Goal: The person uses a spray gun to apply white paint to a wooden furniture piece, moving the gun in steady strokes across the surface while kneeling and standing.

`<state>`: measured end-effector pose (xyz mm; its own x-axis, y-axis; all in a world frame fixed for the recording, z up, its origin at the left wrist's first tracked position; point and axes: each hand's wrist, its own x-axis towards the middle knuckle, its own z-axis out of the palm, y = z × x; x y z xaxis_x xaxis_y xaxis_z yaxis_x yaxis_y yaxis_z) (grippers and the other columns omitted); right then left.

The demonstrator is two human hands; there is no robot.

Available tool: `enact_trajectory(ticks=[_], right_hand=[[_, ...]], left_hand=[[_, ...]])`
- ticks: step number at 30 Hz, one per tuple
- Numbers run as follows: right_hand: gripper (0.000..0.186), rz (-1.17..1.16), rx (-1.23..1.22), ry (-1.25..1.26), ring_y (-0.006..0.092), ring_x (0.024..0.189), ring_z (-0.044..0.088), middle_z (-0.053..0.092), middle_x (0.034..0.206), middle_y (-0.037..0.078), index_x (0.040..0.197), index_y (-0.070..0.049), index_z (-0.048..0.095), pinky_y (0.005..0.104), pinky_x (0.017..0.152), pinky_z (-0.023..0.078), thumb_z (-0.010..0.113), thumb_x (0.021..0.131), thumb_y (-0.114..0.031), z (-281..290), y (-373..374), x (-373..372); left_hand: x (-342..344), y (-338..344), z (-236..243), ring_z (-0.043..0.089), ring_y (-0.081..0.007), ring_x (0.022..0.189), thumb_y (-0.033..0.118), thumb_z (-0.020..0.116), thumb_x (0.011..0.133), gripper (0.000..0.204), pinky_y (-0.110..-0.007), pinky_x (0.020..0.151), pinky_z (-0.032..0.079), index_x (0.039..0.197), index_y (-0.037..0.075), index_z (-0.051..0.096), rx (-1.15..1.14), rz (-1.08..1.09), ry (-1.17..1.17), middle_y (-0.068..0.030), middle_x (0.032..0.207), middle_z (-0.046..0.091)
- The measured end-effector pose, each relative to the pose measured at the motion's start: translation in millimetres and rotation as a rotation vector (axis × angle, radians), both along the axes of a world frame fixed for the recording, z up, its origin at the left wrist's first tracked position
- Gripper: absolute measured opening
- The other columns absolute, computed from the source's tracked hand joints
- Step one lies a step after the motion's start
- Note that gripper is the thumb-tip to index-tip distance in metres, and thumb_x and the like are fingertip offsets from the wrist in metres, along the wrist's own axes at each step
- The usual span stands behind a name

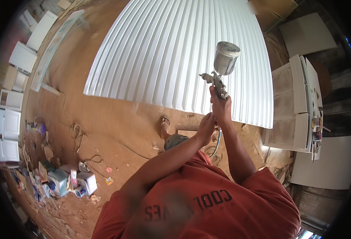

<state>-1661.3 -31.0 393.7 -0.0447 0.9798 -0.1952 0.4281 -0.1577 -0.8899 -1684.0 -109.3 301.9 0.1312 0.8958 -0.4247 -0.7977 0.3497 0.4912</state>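
Note:
A metal spray gun (pixel 217 84) with a round, paint-stained cup (pixel 227 58) on top is gripped by my right hand (pixel 221 108), its nozzle turned to the left. My left hand (pixel 207 128) is closed just below, at the foot of the gun's handle, where the green-blue air hose (pixel 218 140) joins. Its fingertips are partly hidden there. Beyond the gun spreads a large ribbed panel (pixel 155 59), white to silvery, whose near edge lies just ahead of my hands.
Pale cabinet-like pieces (pixel 301 85) stand at the right, with a flat board (pixel 325 163) beside them. Boxes and cans (pixel 70 181) clutter the lower left floor. A long framed panel (pixel 56 49) rests at the far left. Coiled cord (pixel 78 133) lies on the brown ground.

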Motion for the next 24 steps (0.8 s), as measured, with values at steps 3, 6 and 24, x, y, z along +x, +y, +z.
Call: enact_trajectory(ticks=[3, 6, 24], right_hand=[[0.041, -0.100, 0.027, 0.019, 0.0091, 0.055, 0.040, 0.047, 0.059, -0.003, 0.069, -0.006, 0.056, 0.0317, 0.050, 0.033, 0.065, 0.094, -0.037, -4.7, 48.6, -24.5], [0.040, -0.163, 0.055, 0.012, 0.0093, 0.055, 0.037, 0.044, 0.060, -0.003, 0.068, -0.007, 0.054, 0.0323, 0.051, 0.033, 0.065, 0.095, -0.035, 6.0, 88.6, -56.0], [0.034, -0.302, -0.157, -0.078, 0.0045, 0.052, 0.038, 0.047, 0.059, -0.006, 0.071, -0.009, 0.060, 0.0272, 0.047, 0.028, 0.067, 0.094, -0.033, 33.4, 61.7, -98.1]], left_hand=[[-30.6, 50.4, 5.2, 0.054, -0.0177, 0.104, 0.044, 0.051, 0.100, 0.042, -0.042, 0.092, 0.043, 0.126, 0.010, 0.050, 0.024, -0.086, 0.005, -0.0025, 0.111, 0.056], [-57.8, 94.4, 11.1, 0.052, -0.0181, 0.111, 0.044, 0.050, 0.101, 0.044, -0.045, 0.096, 0.042, 0.128, 0.009, 0.048, 0.056, -0.081, 0.006, -0.0036, 0.116, 0.054], [-107.4, 70.7, 19.7, 0.048, -0.0237, 0.125, 0.045, 0.041, 0.104, 0.051, -0.045, 0.108, 0.035, 0.142, 0.011, 0.040, -0.041, -0.411, -0.101, -0.0073, 0.136, 0.050]])
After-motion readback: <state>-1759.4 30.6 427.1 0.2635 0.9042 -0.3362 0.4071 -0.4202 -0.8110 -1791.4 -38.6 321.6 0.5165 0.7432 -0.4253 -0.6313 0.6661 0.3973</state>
